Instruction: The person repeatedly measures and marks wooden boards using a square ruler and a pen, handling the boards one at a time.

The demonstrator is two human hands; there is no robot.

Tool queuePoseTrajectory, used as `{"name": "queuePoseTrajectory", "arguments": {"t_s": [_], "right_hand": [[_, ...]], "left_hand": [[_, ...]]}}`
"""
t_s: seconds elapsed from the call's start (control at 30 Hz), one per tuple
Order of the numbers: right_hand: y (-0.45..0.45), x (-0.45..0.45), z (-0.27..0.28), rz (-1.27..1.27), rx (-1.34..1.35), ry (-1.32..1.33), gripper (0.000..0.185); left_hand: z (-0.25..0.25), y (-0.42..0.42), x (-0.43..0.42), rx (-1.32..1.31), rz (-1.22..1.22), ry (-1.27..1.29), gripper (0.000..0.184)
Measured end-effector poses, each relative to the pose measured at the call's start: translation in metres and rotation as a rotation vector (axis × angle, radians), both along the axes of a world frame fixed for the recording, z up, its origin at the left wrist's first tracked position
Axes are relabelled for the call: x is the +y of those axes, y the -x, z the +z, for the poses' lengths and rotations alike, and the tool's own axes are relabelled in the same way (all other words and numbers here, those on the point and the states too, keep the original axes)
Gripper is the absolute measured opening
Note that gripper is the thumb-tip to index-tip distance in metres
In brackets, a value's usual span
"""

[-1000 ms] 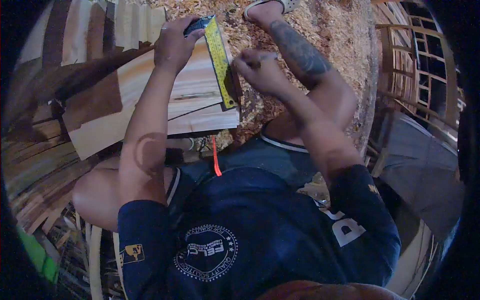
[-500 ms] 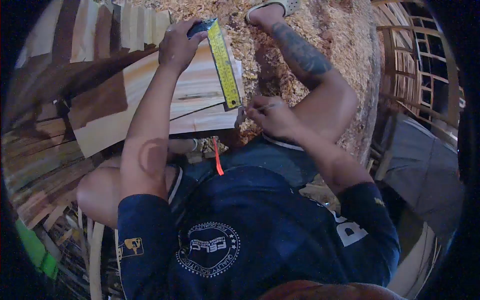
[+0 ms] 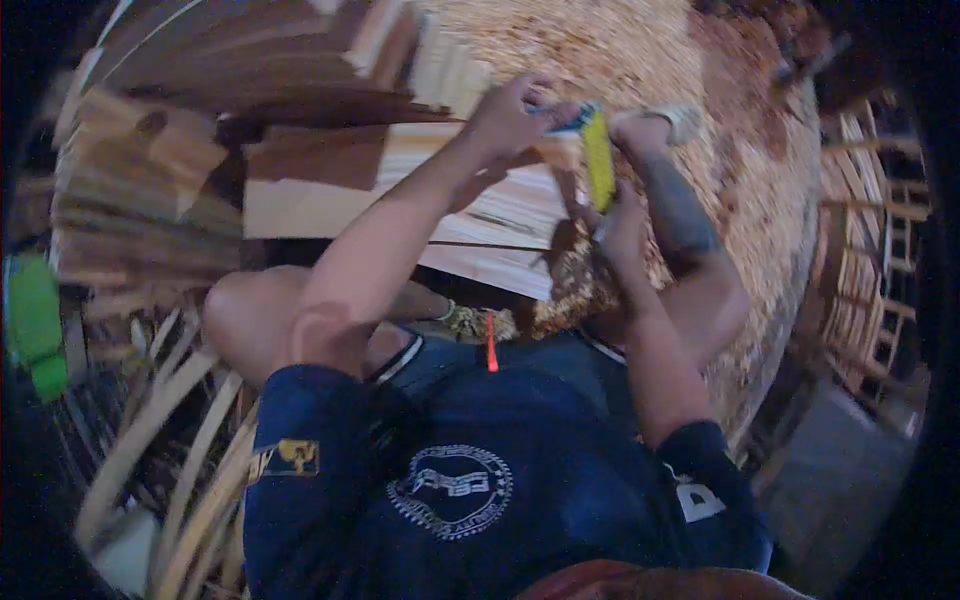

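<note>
My left hand [image 3: 515, 118] is closed around the case of a tape measure, above the right end of the pale boards. A short stretch of yellow tape blade [image 3: 598, 162] runs from the case down to my right hand [image 3: 622, 225], whose fingers are pressed together at the blade's lower end. Motion blur hides whether anything else is in those fingers. Below and left of the tape lie light wooden boards [image 3: 510, 205] with a dark gap between two of them. The blade stands to the right of the boards' ends.
Wood shavings [image 3: 590, 40] cover the ground ahead. Stacked planks [image 3: 130, 235] lie at the left, with a green object [image 3: 35, 320] beyond. Long strips of wood [image 3: 150, 440] are at the lower left. An orange strap [image 3: 491, 345] hangs at my lap. Slatted frames [image 3: 870, 230] stand at the right.
The view has swung, shifting the boards. The tape has come off the boards to their right, its visible blade is shorter, and my right hand has moved up to its lower end.
</note>
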State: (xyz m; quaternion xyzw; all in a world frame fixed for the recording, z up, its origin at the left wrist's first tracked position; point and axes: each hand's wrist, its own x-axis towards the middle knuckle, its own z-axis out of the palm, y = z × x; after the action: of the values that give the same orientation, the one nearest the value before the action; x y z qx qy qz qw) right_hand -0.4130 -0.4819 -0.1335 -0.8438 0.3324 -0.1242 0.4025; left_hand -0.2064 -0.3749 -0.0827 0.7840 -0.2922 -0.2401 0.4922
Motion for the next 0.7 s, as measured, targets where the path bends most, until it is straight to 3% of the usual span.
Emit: {"name": "queuePoseTrajectory", "arguments": {"t_s": [0.03, 0.07, 0.1, 0.17, 0.23, 0.33, 0.4, 0.47, 0.53, 0.57, 0.6, 0.67, 0.7], "right_hand": [[0.006, -0.009, -0.021, 0.015, -0.054, 0.007, 0.057], [0.009, -0.016, -0.030, -0.033, 0.003, 0.037, 0.053], [0.014, -0.027, -0.040, -0.084, 0.057, 0.073, 0.048], [0.035, -0.069, -0.124, -0.086, -0.297, -0.217, 0.045], [0.022, -0.037, -0.037, -0.207, -0.108, -0.320, 0.042], [0.039, -0.097, -0.138, -0.143, -0.128, -0.024, 0.021], [0.046, -0.111, -0.162, -0.156, -0.141, 0.166, 0.012], [0.047, -0.116, -0.160, -0.217, -0.176, -0.127, 0.010], [0.046, -0.119, -0.163, -0.196, -0.221, -0.235, 0.011], [0.044, -0.120, -0.166, -0.157, -0.256, -0.192, 0.012], [0.039, -0.121, -0.170, -0.120, -0.294, -0.149, 0.013], [0.033, -0.103, -0.136, -0.160, -0.250, -0.216, 0.015], [0.030, -0.095, -0.123, -0.185, -0.228, -0.250, 0.016]], "left_hand": [[-0.023, -0.014, 0.007, -0.029, -0.064, -0.081, 0.054], [-0.055, -0.022, 0.015, 0.141, -0.106, -0.128, 0.051], [-0.051, -0.026, 0.024, -0.017, -0.201, -0.307, 0.050], [-0.044, -0.035, 0.037, -0.359, -0.403, -0.507, 0.063], [-0.037, -0.032, 0.033, -0.505, -0.464, -0.660, 0.071], [-0.057, -0.032, 0.012, -0.514, -0.515, -0.731, 0.077], [-0.036, -0.027, 0.024, -0.543, -0.536, -0.654, 0.078], [-0.004, -0.023, 0.039, -0.601, -0.594, -0.547, 0.076], [0.025, -0.019, 0.054, -0.693, -0.670, -0.402, 0.073], [0.036, -0.019, 0.053, -0.748, -0.694, -0.429, 0.063], [0.046, -0.020, 0.060, -0.781, -0.678, -0.498, 0.068], [0.116, -0.008, 0.097, -0.842, -0.647, -0.639, 0.078], [0.136, -0.013, 0.121, -0.906, -0.482, -0.548, 0.077]]}}
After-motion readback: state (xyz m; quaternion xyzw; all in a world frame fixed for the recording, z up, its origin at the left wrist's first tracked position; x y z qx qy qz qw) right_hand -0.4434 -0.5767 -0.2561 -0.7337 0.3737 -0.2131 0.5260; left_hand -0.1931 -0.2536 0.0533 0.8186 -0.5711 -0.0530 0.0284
